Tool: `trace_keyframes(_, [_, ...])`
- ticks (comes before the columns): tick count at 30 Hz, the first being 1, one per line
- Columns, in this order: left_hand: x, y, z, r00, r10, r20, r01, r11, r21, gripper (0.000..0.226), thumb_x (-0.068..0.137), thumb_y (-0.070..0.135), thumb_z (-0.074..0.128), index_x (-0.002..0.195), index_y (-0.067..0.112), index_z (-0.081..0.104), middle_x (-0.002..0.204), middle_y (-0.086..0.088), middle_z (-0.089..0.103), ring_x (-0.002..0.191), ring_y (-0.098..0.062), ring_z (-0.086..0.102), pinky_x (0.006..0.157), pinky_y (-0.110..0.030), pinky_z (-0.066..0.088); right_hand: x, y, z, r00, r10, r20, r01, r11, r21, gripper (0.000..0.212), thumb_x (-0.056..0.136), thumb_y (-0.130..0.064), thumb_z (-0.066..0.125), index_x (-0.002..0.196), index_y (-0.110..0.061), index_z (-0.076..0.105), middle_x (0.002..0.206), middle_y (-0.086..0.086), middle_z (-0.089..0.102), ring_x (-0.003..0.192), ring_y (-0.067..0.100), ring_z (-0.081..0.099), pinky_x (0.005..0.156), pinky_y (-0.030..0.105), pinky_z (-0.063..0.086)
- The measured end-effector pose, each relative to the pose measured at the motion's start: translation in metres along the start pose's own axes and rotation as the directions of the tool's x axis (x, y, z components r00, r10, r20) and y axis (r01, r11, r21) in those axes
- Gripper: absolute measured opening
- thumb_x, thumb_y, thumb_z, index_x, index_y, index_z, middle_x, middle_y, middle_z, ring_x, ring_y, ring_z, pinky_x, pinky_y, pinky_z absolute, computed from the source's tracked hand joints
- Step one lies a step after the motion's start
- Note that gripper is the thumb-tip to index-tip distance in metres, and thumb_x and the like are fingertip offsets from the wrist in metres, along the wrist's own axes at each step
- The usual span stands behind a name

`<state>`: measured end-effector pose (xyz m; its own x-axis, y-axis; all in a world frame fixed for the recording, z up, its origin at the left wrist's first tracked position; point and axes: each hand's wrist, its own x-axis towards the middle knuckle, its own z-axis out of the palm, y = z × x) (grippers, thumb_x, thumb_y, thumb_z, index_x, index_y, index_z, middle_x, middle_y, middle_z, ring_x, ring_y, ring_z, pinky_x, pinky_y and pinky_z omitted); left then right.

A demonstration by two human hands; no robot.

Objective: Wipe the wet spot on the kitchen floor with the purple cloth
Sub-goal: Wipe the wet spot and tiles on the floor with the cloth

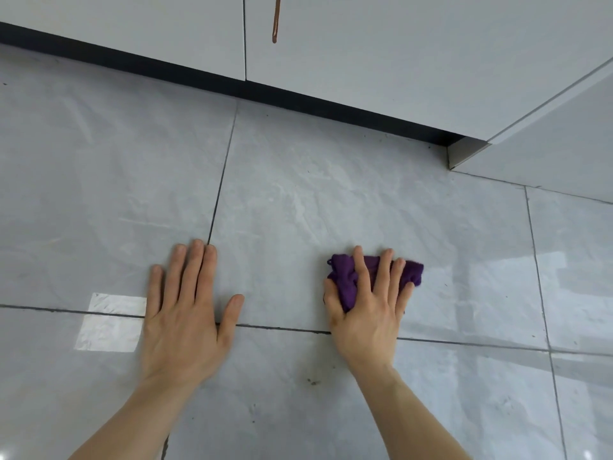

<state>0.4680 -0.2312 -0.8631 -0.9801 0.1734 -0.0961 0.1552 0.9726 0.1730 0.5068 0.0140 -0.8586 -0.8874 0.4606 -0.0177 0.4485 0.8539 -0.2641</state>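
While both bare forearms reach forward from the lower edge of the view, the two hands rest on a glossy grey floor (298, 200) of large marbled tiles divided by thin dark grout lines. The purple cloth (345, 280), a soft, fuzzy fabric bunched into a crumpled wad, lies on the tile under the right hand (368, 310). That hand's fingers (361, 270) are spread apart and laid over the wad, pressing it to the floor, with purple folds showing between them and past the fingertips on the right side. The left hand (185, 313) lies flat and empty on the tile, well apart from the cloth, its four fingers (195, 263) held close together and the thumb angled out. No wet spot can be made out on the shiny surface. Behind the hands stand smooth pale cabinet doors (166, 28) above a dark plinth (232, 84), and a slim copper-coloured handle (276, 18) hangs on one door.
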Motion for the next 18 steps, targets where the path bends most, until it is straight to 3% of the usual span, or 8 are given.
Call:
trace_keyframes(7, [0.000, 0.001, 0.001, 1.000, -0.001, -0.017, 0.001, 1.000, -0.009, 0.081, 0.098, 0.059, 0.025, 0.163, 0.010, 0.018, 0.172, -0.009, 0.017, 0.161, -0.026, 0.009, 0.129, -0.054, 0.012, -0.073, -0.011, 0.006, 0.983, 0.177, -0.040, -0.175, 0.983, 0.050, 0.073, 0.091, -0.062, 0.048, 0.155, -0.027, 0.040, 0.169, 0.017, 0.019, 0.158, 0.037, 0.008, 0.126, 0.060, 0.009])
trace_keyframes(13, [0.000, 0.004, 0.000, 1.000, -0.002, -0.030, 0.002, 1.000, -0.012, 0.081, 0.098, 0.059, 0.025, 0.162, 0.010, 0.020, 0.172, -0.010, 0.020, 0.161, -0.027, 0.012, 0.129, -0.054, 0.013, -0.126, -0.025, 0.013, 0.990, 0.135, -0.036, -0.128, 0.981, 0.143, 0.071, 0.089, -0.060, 0.055, 0.152, -0.029, 0.046, 0.170, 0.013, 0.019, 0.159, 0.033, 0.010, 0.125, 0.056, 0.014])
trace_keyframes(18, [-0.017, -0.003, -0.006, 0.999, -0.016, -0.034, 0.017, 1.000, 0.009, 0.083, 0.097, 0.062, 0.024, 0.163, 0.013, 0.016, 0.173, -0.006, 0.015, 0.161, -0.023, 0.006, 0.130, -0.052, 0.011, -0.142, -0.019, 0.009, 0.995, 0.097, 0.001, -0.093, 0.954, 0.286, 0.061, 0.092, -0.053, 0.053, 0.148, -0.030, 0.049, 0.171, 0.004, 0.018, 0.160, 0.027, 0.005, 0.128, 0.049, 0.003])
